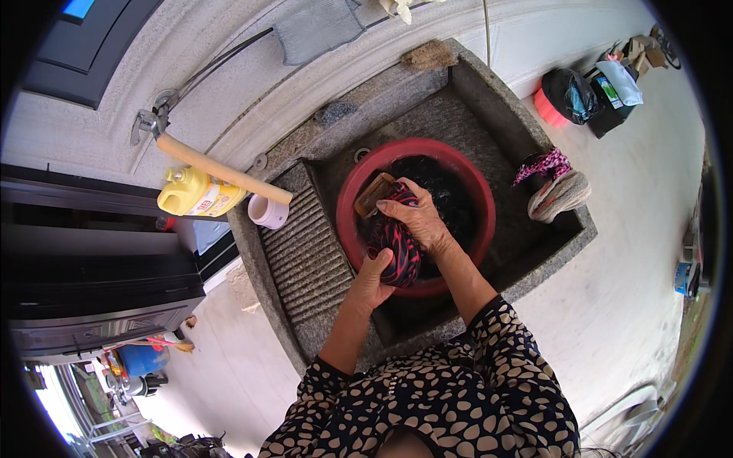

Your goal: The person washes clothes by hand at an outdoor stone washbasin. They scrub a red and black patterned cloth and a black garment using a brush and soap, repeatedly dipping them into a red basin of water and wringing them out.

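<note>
At a stone wash sink [489,99], a person in a spotted top works one dark, red-striped garment [401,248] over the near rim of a single red basin [359,183]. The left hand [372,278] grips the cloth from below at six o'clock; the right hand [416,217] lies closed over its top, just beside a brown scrub brush [374,195] at the basin's ten o'clock. One yellow jug [195,192] with a pale label lies at nine o'clock, a wooden handle [221,169] across it and one white cup [267,211] beside. Two bundled cloths, pink-patterned [544,164] and striped [561,195], rest on the sink's edge at three o'clock.
</note>
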`<state>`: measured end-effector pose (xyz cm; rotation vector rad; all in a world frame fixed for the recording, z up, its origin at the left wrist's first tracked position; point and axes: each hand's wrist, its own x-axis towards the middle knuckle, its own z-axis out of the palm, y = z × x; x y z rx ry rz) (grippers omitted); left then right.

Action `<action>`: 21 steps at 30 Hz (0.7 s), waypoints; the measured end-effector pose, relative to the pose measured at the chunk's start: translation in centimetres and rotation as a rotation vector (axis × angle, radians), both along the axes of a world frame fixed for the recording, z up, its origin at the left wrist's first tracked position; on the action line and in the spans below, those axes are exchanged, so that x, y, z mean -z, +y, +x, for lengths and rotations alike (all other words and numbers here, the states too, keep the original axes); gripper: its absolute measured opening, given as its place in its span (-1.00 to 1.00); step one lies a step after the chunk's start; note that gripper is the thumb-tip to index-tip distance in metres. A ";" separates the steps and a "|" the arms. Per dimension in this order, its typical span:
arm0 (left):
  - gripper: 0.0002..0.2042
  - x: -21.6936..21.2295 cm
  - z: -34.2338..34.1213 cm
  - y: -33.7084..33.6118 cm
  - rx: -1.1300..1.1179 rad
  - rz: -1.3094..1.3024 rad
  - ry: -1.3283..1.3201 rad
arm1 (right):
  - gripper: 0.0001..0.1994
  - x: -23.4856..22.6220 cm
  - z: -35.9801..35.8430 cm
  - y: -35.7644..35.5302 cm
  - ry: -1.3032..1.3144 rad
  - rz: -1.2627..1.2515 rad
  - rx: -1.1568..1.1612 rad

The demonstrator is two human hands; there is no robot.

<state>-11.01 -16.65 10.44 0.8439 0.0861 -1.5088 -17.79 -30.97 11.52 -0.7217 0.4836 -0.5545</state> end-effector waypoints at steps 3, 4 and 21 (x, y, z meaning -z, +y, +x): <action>-0.38 -1.9 0.8 -1.2 0.192 -0.023 -0.478 | -0.73 0.4 1.4 -0.2 0.054 -0.317 -0.013; -0.42 -2.2 1.2 -1.5 0.278 0.111 -0.588 | -0.72 0.2 1.2 -0.2 0.123 -0.329 -0.111; -0.16 0.7 2.3 -2.2 0.636 0.356 -1.630 | -0.86 4.5 0.9 2.8 0.283 -0.554 -0.026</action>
